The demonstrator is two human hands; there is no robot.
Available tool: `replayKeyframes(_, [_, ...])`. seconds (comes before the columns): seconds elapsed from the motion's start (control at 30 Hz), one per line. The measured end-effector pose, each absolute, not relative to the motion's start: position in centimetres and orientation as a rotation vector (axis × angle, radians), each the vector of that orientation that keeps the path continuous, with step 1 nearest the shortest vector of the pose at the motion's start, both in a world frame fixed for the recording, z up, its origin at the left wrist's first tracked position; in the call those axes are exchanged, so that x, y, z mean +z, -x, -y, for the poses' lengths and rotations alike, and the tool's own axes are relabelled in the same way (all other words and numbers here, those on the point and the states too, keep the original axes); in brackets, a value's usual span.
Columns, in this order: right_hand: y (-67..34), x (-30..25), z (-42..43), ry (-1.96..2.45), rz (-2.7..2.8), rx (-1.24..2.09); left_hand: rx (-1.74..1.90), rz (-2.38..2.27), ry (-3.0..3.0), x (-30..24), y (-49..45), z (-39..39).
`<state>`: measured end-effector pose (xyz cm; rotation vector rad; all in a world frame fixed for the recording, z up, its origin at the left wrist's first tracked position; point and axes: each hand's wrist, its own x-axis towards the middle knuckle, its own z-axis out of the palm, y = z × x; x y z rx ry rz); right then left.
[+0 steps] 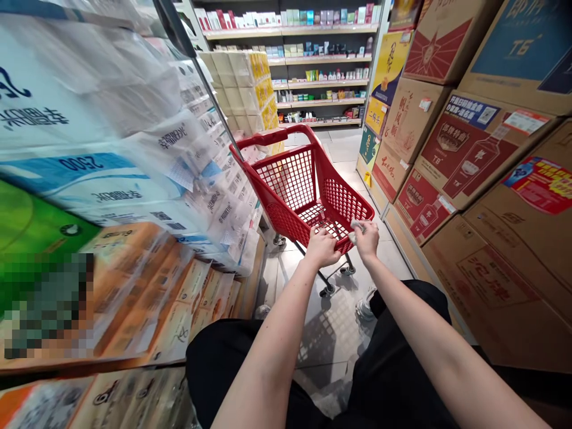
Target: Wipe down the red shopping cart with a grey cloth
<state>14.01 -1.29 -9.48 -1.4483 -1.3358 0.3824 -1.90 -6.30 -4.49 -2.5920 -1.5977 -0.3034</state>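
Note:
A red plastic mesh shopping cart (290, 179) stands on small castors directly ahead of me, with its near rim under both hands. My left hand (322, 247) curls over that near rim. My right hand (367, 238) grips the rim a little further right and pinches a small white item (356, 230), perhaps paper or tissue. Some pale goods (324, 217) lie low inside the cart, and the mesh and my hands partly hide them.
Tall stacks of plastic-wrapped tissue packs (134, 149) press close on the left. Printed cardboard cartons (473, 155) tower on the right. A tiled floor (333, 328) runs between them toward stocked shelves (286, 65). My dark clothing (223, 357) and a white shoe (364, 308) lie below.

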Motion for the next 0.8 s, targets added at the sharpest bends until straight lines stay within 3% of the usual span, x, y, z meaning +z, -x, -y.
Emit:
replayKeyframes(0.2, [-18.3, -8.3, -3.2, 1.617, 1.386, 0.3, -0.309, 1.598, 2.615, -4.5, 1.7, 6.3])
replayKeyframes(0.57, [-13.0, -9.4, 4.4, 1.352, 1.73, 0.246, -0.218, 1.598, 2.568, -4.5, 2.5, 6.4])
replayKeyframes(0.8, [-15.5, -9.0, 3.2, 1.214, 2.109, 0.39, -0.2, 1.611, 2.595, -4.1, 3.3, 6.7])
